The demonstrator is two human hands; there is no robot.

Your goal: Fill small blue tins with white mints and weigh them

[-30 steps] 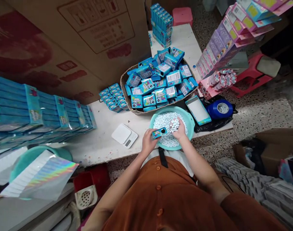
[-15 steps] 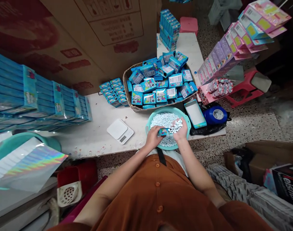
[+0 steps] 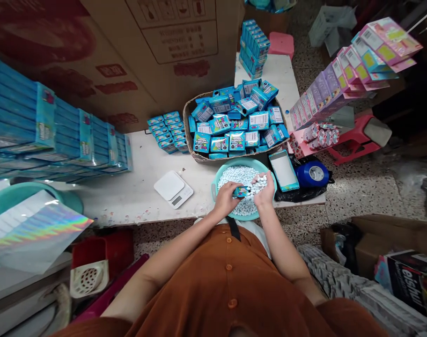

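- Turquoise plastic basin (image 3: 259, 164) sits at the near edge of the white desk (image 3: 139, 187), with white pellets (image 3: 238, 174) spread across its inside.
- My left grip (image 3: 227, 199) is clenched on a small blue box (image 3: 240, 192), fingers around its sides, held above the basin with one end toward the right.
- My right grip (image 3: 266, 192) is cupped palm up over the right part of the basin, fingers curled around a heap of the same pellets. That heap lies right by the box's end; from where I sit I cannot tell whether the two touch.
- Left of the basin, well apart from it, I see a white scale (image 3: 173, 189) lying on the desk.
- Just beyond the basin stands a cardboard tray (image 3: 198, 157), piled with loose blue boxes (image 3: 231, 122) at mixed angles.
- To the basin's right I have a shallow blue tray (image 3: 285, 171) with a white inside, then a blue roll (image 3: 312, 174) on black plastic (image 3: 299, 194).
- Far left, my view takes in tall rows of blue packs (image 3: 66, 128); far right, a leaning stack of pink and purple boxes (image 3: 315, 100).
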